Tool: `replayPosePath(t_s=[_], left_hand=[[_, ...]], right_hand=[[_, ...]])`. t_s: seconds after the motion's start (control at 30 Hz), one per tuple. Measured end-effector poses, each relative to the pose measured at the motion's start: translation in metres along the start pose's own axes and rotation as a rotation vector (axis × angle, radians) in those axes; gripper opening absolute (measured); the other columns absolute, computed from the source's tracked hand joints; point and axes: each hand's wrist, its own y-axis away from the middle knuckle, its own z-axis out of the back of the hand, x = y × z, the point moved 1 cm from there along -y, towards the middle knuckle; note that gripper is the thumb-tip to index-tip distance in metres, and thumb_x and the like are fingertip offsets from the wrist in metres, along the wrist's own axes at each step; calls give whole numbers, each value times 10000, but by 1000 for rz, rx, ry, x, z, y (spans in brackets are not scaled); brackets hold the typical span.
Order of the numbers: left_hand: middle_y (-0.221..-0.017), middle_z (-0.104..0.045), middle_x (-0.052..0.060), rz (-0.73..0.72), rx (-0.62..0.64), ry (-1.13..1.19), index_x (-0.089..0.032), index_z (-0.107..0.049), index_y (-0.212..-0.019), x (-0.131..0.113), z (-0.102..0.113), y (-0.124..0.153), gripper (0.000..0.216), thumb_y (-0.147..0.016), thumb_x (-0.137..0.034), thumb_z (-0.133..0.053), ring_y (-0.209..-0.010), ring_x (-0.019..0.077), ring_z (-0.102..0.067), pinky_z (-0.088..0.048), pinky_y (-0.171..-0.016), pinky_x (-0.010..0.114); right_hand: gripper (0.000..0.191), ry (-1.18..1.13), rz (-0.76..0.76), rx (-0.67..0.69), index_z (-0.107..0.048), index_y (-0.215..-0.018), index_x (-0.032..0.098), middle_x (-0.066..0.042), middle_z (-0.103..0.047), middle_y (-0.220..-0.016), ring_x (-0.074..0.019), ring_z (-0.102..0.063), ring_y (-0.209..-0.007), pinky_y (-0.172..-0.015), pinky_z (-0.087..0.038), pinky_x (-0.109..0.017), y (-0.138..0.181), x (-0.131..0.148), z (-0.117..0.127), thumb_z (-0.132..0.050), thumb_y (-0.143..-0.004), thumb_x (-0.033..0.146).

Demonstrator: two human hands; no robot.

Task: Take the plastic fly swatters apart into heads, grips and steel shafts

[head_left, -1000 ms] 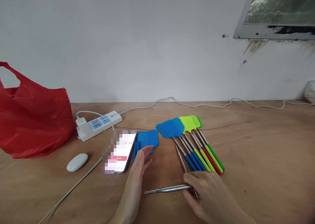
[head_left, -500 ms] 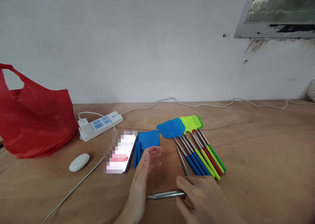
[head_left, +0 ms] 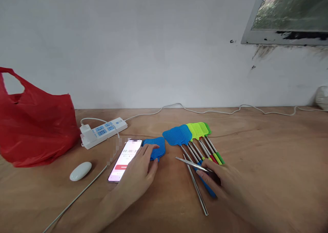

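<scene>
Our left hand [head_left: 139,168] has just moved from hovering open to reaching over the blue swatter heads [head_left: 159,150], fingers curved down and thumb apart; whether it grips them we cannot tell. Those heads lie right of the phone [head_left: 116,173], well in from the table's [head_left: 269,151] back edge. Our right hand [head_left: 222,183] pinches a metal rod [head_left: 191,162] between thumb and fingers; it has lifted forward over the handles of the fanned swatters [head_left: 179,134], and the rod, sideways a moment ago, now slants toward the back left corner. That uncovers a loose rod [head_left: 196,185], lying unheld on the table. So both hands are now engaged: one on heads, one on a shaft.
</scene>
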Motion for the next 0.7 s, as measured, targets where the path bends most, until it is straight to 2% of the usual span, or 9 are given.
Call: replayPosePath(t_s=[0.1, 0.2, 0.3, 0.4, 0.47, 0.57, 0.7], left_hand=[[-1225, -639, 159, -106, 57, -288, -125, -594, -1228, 6, -1, -13, 433, -827, -58, -446, -1127, 344, -602, -513, -939, 515], [-1337, -592, 192, -162, 126, -386, -80, -581, -1276, 14, -3, -21, 514, -777, -22, -472, -1213, 362, -566, -482, -1018, 538], [-1393, -561, 181, -245, 143, -374, -98, -570, -1308, 20, -7, -24, 521, -798, -33, -488, -1259, 349, -539, -463, -1060, 528], [-1351, -589, 150, -307, 130, -324, -143, -600, -1262, 24, -13, -22, 436, -855, -53, -469, -1213, 324, -566, -490, -1023, 513], [-1290, -619, 133, -335, 110, -282, -161, -616, -1224, 25, -16, -20, 378, -896, -76, -450, -1161, 306, -588, -513, -980, 495], [-1206, -650, 115, -370, 58, -229, -177, -630, -1172, 25, -17, -19, 323, -932, -104, -427, -1089, 285, -606, -526, -929, 472], [-1141, -666, 107, -338, -19, -195, -184, -644, -1109, 25, -14, -19, 272, -938, -133, -438, -1032, 287, -609, -516, -882, 468]], right_hand=[[315, -25, -53, 69, -575, -825, 249, 5, -633, -623, -178, -571, -524, -509, -283, -270, -12, -6, 1, -386, -1013, 416], [341, -30, -80, 97, -541, -766, 243, 15, -570, -574, -173, -532, -523, -520, -254, -277, -29, -9, -1, -399, -1003, 443], [388, -62, -73, 72, -488, -691, 235, 25, -513, -553, -156, -464, -513, -519, -234, -286, -47, -13, -8, -404, -1001, 453], [439, -197, -65, 17, -467, -662, 232, 27, -497, -560, -148, -449, -524, -515, -268, -280, -60, -19, -18, -399, -1002, 501], [434, -359, -123, -7, -488, -691, 236, 36, -494, -533, -144, -471, -500, -493, -313, -264, -63, -24, -25, -404, -997, 532], [374, -610, -252, 33, -539, -824, 242, 75, -482, -451, -134, -462, -396, -414, -336, -237, -61, -28, -36, -440, -977, 569], [386, -774, -321, 65, -576, -916, 224, 71, -538, -451, -126, -489, -365, -365, -334, -206, -56, -28, -42, -490, -942, 599]])
